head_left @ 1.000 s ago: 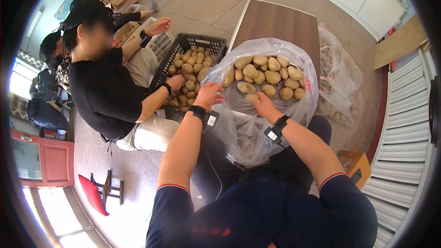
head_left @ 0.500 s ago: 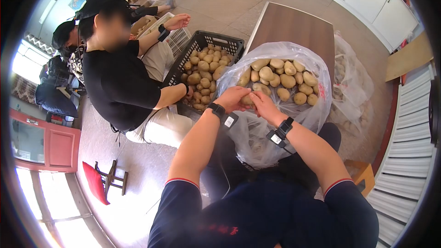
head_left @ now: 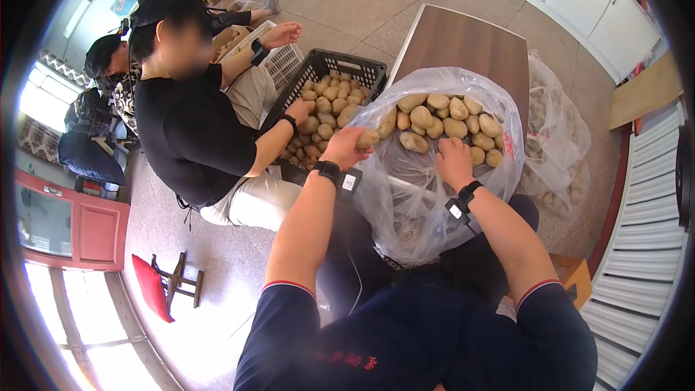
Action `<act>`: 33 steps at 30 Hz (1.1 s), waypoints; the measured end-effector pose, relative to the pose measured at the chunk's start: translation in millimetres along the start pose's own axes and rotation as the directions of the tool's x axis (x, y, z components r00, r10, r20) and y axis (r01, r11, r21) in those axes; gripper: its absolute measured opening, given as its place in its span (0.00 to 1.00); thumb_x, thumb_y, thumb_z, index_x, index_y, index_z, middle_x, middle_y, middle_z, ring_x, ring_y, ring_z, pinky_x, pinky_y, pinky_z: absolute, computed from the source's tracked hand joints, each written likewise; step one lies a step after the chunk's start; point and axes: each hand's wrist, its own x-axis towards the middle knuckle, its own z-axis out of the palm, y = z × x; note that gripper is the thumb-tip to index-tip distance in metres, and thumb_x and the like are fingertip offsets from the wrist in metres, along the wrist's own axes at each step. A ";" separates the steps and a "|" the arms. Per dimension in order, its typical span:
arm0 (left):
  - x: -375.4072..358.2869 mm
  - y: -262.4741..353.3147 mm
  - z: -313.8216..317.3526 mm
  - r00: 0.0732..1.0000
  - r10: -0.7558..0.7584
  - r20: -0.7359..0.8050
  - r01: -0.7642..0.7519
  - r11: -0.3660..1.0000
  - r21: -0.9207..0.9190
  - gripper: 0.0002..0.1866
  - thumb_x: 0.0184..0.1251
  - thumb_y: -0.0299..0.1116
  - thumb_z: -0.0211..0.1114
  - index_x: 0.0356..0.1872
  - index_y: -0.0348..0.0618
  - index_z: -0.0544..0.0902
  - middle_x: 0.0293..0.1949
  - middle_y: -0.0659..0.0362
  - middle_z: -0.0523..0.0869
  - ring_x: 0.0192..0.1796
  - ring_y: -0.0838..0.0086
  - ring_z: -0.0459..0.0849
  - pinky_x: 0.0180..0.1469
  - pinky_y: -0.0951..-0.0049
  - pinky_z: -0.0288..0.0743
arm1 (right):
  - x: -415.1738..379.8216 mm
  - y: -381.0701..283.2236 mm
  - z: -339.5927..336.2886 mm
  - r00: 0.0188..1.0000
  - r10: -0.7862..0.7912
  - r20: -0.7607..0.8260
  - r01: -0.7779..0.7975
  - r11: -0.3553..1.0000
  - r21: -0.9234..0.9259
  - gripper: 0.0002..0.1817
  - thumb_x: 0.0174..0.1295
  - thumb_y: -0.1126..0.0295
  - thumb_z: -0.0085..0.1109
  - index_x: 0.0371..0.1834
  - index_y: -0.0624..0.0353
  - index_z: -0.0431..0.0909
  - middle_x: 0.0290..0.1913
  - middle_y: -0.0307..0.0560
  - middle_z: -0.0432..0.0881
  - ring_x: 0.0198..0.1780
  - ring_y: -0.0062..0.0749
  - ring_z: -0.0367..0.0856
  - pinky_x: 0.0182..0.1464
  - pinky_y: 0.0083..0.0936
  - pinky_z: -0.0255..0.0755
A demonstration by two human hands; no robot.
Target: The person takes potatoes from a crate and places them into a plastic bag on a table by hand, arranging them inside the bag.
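Observation:
My left hand (head_left: 344, 149) is closed round a potato (head_left: 368, 139) at the left rim of a clear plastic bag (head_left: 405, 210), beside the black crate (head_left: 373, 72). My right hand (head_left: 455, 165) is inside the bag's open mouth, its fingers curled down over a potato that they mostly hide. Several loose potatoes (head_left: 455, 128) lie around and beyond it in the bag. One potato (head_left: 414, 143) lies apart, left of my right fingers. Both wrists wear black bands with small boxes.
On the left a person in black (head_left: 195, 123) sits with one hand among the potatoes in the crate. A brown table (head_left: 470, 36) stands beyond the bag. Another potato bag (head_left: 554, 130) rests on the floor at right. A red stool (head_left: 150, 286) lies at lower left.
My hands, together over the bag before, have separated. The left carried a potato left toward the crate; the right moved right, onto a potato in the bag. The other person's hand moved farther into the crate.

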 end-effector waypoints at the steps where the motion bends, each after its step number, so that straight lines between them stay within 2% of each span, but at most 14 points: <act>1: -1.3 1.1 -3.4 0.998 0.013 -0.057 -0.014 0.999 -0.032 0.14 0.73 0.41 0.56 0.52 0.45 0.75 0.43 0.55 0.83 0.33 0.67 0.83 0.31 0.73 0.78 | -1.5 5.9 1.6 1.000 -0.009 -0.025 0.008 0.999 -0.054 0.18 0.58 0.68 0.59 0.52 0.56 0.75 0.56 0.54 0.75 0.54 0.57 0.73 0.53 0.45 0.72; 2: -2.8 2.6 -7.2 0.998 0.013 -0.056 -0.014 0.999 -0.030 0.14 0.73 0.41 0.56 0.52 0.45 0.75 0.43 0.55 0.83 0.33 0.67 0.83 0.31 0.73 0.78 | -3.4 10.9 3.7 1.000 -0.008 -0.025 0.007 0.999 -0.053 0.18 0.58 0.68 0.59 0.52 0.56 0.75 0.56 0.54 0.75 0.54 0.57 0.73 0.53 0.45 0.72; 4: 2.3 -0.1 -21.9 0.995 0.019 -0.100 -0.023 0.999 -0.044 0.15 0.73 0.41 0.55 0.53 0.43 0.74 0.43 0.54 0.83 0.34 0.66 0.83 0.30 0.72 0.79 | -5.6 14.0 2.4 0.995 0.024 0.098 -0.019 0.998 -0.052 0.19 0.57 0.71 0.58 0.53 0.53 0.73 0.59 0.53 0.72 0.52 0.60 0.74 0.53 0.46 0.73; 7: 10.6 -5.9 -49.7 0.992 0.013 -0.128 -0.024 0.996 -0.085 0.16 0.72 0.39 0.55 0.55 0.44 0.73 0.43 0.53 0.83 0.35 0.62 0.84 0.31 0.66 0.81 | -6.6 17.4 5.9 0.995 -0.012 0.102 0.021 0.995 -0.095 0.21 0.56 0.73 0.57 0.55 0.52 0.72 0.60 0.51 0.71 0.51 0.59 0.75 0.53 0.46 0.73; 11: 19.9 -13.4 -80.3 0.984 -0.015 -0.176 -0.017 0.983 -0.180 0.15 0.72 0.37 0.54 0.55 0.44 0.72 0.43 0.52 0.83 0.34 0.61 0.84 0.31 0.64 0.82 | -4.5 15.2 2.3 0.989 -0.030 0.148 0.048 0.992 -0.116 0.19 0.56 0.73 0.56 0.53 0.53 0.73 0.61 0.52 0.70 0.50 0.58 0.77 0.52 0.46 0.74; 13: 18.1 -13.1 -84.1 0.964 -0.051 -0.260 -0.002 0.980 -0.201 0.15 0.75 0.40 0.52 0.53 0.40 0.74 0.44 0.51 0.82 0.35 0.63 0.83 0.32 0.68 0.82 | -4.1 15.3 3.8 0.987 -0.039 0.153 0.062 0.987 -0.147 0.18 0.56 0.73 0.56 0.52 0.52 0.75 0.58 0.53 0.71 0.48 0.57 0.78 0.50 0.45 0.75; 16: 19.2 -14.6 -86.8 0.945 -0.054 -0.322 -0.015 0.978 -0.209 0.16 0.76 0.39 0.51 0.53 0.39 0.73 0.45 0.51 0.82 0.36 0.61 0.83 0.32 0.67 0.83 | -5.3 15.9 4.7 0.987 -0.014 0.158 0.034 0.991 -0.127 0.16 0.57 0.73 0.55 0.50 0.52 0.76 0.54 0.54 0.71 0.45 0.56 0.79 0.47 0.44 0.77; 20: 28.6 -21.3 -97.2 0.942 -0.028 -0.335 -0.048 0.975 -0.215 0.16 0.76 0.39 0.52 0.54 0.37 0.73 0.45 0.50 0.81 0.37 0.60 0.83 0.32 0.66 0.83 | -9.1 17.1 1.1 0.987 -0.006 0.164 0.024 0.994 -0.110 0.16 0.57 0.74 0.55 0.50 0.52 0.76 0.51 0.55 0.71 0.43 0.55 0.80 0.44 0.44 0.77; 22: 29.4 -20.6 -99.4 0.942 -0.053 -0.333 -0.014 0.981 -0.195 0.15 0.73 0.36 0.52 0.56 0.44 0.73 0.48 0.51 0.80 0.40 0.58 0.82 0.35 0.60 0.83 | -11.2 18.2 1.5 0.986 0.000 0.167 0.018 0.994 -0.104 0.16 0.57 0.74 0.54 0.51 0.52 0.76 0.51 0.55 0.71 0.43 0.55 0.80 0.44 0.45 0.77; 29: 24.3 -19.4 -99.5 0.935 -0.067 -0.349 -0.001 0.982 -0.190 0.16 0.73 0.35 0.51 0.57 0.42 0.72 0.49 0.51 0.80 0.41 0.57 0.82 0.36 0.59 0.83 | -21.1 17.9 -0.1 0.986 0.012 0.165 0.005 0.994 -0.105 0.17 0.56 0.74 0.55 0.50 0.52 0.74 0.51 0.54 0.71 0.44 0.54 0.80 0.44 0.45 0.77; 33: 25.2 -21.0 -102.9 0.936 -0.053 -0.347 -0.005 0.987 -0.163 0.14 0.73 0.34 0.53 0.54 0.41 0.75 0.48 0.51 0.80 0.43 0.59 0.82 0.37 0.60 0.84 | -24.5 16.4 -2.0 0.981 0.027 0.194 -0.005 0.993 -0.115 0.17 0.55 0.74 0.56 0.50 0.51 0.74 0.51 0.54 0.71 0.45 0.53 0.80 0.45 0.44 0.77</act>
